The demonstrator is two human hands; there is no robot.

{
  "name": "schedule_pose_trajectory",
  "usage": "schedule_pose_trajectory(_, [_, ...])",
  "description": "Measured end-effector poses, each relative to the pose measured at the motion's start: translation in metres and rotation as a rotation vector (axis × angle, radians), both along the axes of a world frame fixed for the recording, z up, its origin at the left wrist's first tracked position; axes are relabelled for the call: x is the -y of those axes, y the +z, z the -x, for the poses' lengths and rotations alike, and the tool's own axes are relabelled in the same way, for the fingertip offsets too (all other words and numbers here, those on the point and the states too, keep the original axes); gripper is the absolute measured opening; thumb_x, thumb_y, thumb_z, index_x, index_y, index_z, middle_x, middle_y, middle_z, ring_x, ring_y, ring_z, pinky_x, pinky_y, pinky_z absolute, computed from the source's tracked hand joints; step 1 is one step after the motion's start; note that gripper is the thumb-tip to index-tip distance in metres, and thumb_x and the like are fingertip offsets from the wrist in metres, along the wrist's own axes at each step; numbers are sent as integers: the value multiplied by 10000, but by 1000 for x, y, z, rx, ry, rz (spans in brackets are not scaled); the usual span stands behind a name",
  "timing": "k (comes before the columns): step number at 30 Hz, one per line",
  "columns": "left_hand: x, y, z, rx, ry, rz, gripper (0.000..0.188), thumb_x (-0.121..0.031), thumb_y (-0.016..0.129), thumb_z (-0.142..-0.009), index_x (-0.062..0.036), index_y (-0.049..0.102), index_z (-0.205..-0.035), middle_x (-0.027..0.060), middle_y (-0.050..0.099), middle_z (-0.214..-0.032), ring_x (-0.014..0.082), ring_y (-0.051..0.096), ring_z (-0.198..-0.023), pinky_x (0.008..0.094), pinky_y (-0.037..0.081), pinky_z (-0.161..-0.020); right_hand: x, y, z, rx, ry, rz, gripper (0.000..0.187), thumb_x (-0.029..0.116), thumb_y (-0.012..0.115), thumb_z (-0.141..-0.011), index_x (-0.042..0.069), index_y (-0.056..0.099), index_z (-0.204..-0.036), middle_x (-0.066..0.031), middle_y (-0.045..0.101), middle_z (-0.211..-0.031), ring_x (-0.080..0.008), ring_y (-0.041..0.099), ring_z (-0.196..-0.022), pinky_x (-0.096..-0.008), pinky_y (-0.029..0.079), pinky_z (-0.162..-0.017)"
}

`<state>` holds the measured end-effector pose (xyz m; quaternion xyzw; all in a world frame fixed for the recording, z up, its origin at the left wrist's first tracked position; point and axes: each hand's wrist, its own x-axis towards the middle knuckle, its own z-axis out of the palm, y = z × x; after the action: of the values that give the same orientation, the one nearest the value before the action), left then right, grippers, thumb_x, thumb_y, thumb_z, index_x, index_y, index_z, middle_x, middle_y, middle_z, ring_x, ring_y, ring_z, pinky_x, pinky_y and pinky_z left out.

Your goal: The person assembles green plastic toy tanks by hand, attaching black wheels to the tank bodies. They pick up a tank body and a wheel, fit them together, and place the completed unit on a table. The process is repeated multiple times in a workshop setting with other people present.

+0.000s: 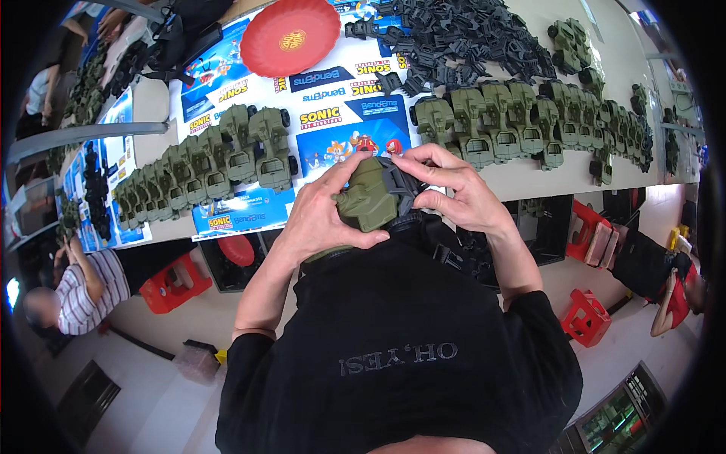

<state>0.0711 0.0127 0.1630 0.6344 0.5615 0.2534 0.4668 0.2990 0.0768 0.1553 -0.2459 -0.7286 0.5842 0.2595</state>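
Note:
Close to my chest, at the table's near edge, I hold an olive-green plastic toy vehicle [368, 195] between both hands. My left hand [314, 216] is wrapped round its left side, thumb along the near edge and fingers over the far end. A black plastic piece [401, 187] sits against the vehicle's right side. My right hand [461, 193] pinches that piece between thumb and fingers, pressed up to the green body. A dark wheel [405, 222] shows beneath it. Whether the black piece is fastened cannot be told.
Rows of green toy vehicles [273, 151] stand to the left, with more green vehicles [476, 125] to the right. A heap of black plastic parts [469, 38] lies at the back beside a red plate [291, 38]. Printed sheets [325, 87] cover the table. Other people work farther off.

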Motion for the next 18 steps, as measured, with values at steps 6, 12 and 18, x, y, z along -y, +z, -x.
schedule_pose_trajectory(6, [-2, 3, -8, -1, 47, 174, 938, -392, 810, -553, 9, 398, -1295, 193, 564, -1172, 304, 573, -1063, 363, 438, -917, 0, -9, 0, 76, -38, 37, 439, 89, 549, -863, 79, 488, -1298, -89, 512, -1065, -189, 514, -906, -289, 432, -782])
schedule_pose_trajectory(12, [-14, -26, 0, 203, -75, 506, 880, -472, 766, -665, 20, 396, -1294, 148, 574, -1135, 257, 559, -1054, 326, 413, -925, -5, -65, 2, 141, -11, 407, 384, 222, 477, -949, 28, 495, -1279, -16, 519, -843, -96, 457, -764, -260, 400, -680])
schedule_pose_trajectory(18, [-11, -47, 11, 155, -332, 574, 934, -475, 731, -723, 76, 303, -1345, 175, 468, -1272, 229, 438, -1187, 313, 312, -1024, 19, -109, -9, 72, 18, 868, 363, 318, 513, -934, 5, 602, -1095, 3, 534, -874, -89, 483, -748, -271, 429, -699])
